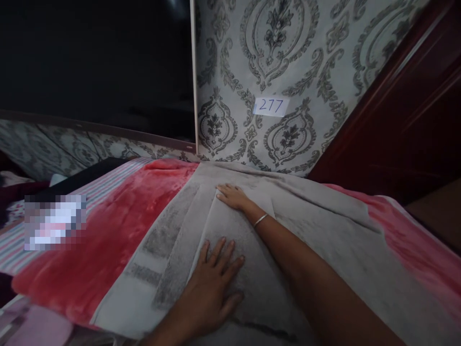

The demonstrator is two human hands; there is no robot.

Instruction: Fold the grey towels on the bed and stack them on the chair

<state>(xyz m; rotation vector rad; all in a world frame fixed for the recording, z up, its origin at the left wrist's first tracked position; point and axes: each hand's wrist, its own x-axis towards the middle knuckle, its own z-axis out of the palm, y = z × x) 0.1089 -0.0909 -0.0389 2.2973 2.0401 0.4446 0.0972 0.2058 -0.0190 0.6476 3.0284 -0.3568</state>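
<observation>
A soft grey plush cloth (306, 240) lies spread across a red plush blanket (118, 216), with creases running over its right part. On the grey cloth is a folded layer (248, 230) of similar grey fabric, and a darker grey strip shows along its left side. My left hand (218, 281) rests on this layer near the front, palm down with fingers spread. Farther back, my right hand (231, 196) lies on the layer's far end, its fingers stretched out. A thin silver bangle (260, 220) is on my right wrist. Neither hand grips anything.
Under the red blanket is a striped cloth (118, 175); a blurred-out object (55, 223) lies on the left. A large black screen (97, 67) stands behind. A paper marked 277 (271, 106) sticks to the patterned wall. Dark red glossy furniture (389, 105) borders the right.
</observation>
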